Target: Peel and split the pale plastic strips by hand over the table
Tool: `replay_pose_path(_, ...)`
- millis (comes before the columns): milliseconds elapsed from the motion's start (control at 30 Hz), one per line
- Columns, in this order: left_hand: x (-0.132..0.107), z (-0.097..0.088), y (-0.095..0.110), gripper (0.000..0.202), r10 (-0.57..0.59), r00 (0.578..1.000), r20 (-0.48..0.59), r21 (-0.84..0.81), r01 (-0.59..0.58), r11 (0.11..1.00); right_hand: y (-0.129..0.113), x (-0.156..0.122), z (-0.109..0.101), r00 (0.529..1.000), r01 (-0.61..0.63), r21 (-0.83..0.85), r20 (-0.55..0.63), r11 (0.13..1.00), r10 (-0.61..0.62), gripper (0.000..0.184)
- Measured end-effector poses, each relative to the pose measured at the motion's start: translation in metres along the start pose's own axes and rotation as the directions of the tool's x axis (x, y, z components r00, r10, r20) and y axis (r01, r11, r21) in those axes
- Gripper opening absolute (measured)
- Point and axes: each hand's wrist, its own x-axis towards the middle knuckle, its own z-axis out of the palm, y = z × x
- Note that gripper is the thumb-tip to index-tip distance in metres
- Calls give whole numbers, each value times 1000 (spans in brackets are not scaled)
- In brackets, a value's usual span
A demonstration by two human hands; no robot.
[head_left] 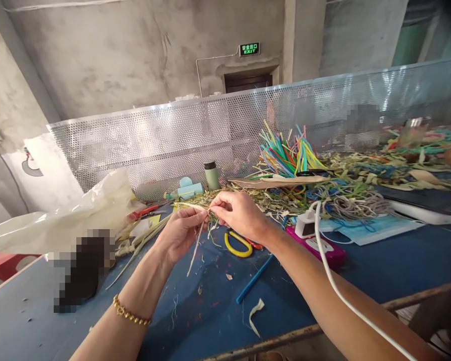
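Observation:
My left hand (180, 231) is closed in a pinch on a pale, thin strip of dried plant fibre (195, 250), whose loose end hangs below the fingers. Thumb and fingers of my right hand (240, 214) pinch the same strip close to the left fingertips. The exact spot between the fingertips is too small to make out. Just beneath the right hand lies a pair of scissors with a yellow handle loop (238, 253), partly hidden. Longer pale strips (143, 241) lie left of my left hand.
A blue stick (253, 281) and a husk scrap (254, 318) lie on the blue tabletop (218, 321). A magenta power strip (323, 253) with a white cable sits right. Behind are coloured pipe cleaners (289, 153), a green bottle (211, 176) and a perforated metal screen (154, 145).

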Motion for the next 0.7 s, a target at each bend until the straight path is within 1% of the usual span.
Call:
replay_pose_path(133, 0, 0, 1, 8, 8, 1000, -22, -45, -9, 999, 0, -1, 1, 996, 61, -75, -59, 995, -65, 13)
replay_pose_path(233, 0, 1, 2, 6, 8, 999, -51, -95, -13, 995, 1, 0, 3, 992, 88, -109, -82, 990, -97, 14)
replay_pose_path(333, 0, 2, 3, 7, 5, 997, -73, -138, -15, 990, 3, 0, 5, 991, 96, -154, -73, 983, -108, 14)
replay_pose_path(433, 0, 2, 4, 9, -14, 998, -57, -157, 5, 988, 5, -1, 4, 991, 112, -238, -47, 965, -126, 13)
replay_pose_path(467, 0, 1, 4, 9, -17, 999, -52, -156, 9, 988, 5, -1, 4, 987, 124, -269, -62, 955, -146, 12)
replay_pose_path(533, 1, 0, 3, 9, -2, 998, -57, -144, -6, 990, 4, 0, 3, 973, 135, -326, -136, 936, -188, 12)
replay_pose_path(600, 3, -2, 2, 8, 31, 996, -87, -130, -42, 991, 3, 0, 3, 961, 122, -342, -194, 932, -198, 15)
replay_pose_path(633, 4, -2, 1, 8, 45, 994, -102, -125, -58, 990, 2, -1, 4, 965, 113, -330, -187, 937, -182, 19)
replay_pose_path(700, 4, -2, -1, 10, 62, 991, -115, -126, -77, 989, 1, -2, 9, 983, 94, -282, -123, 955, -133, 25)
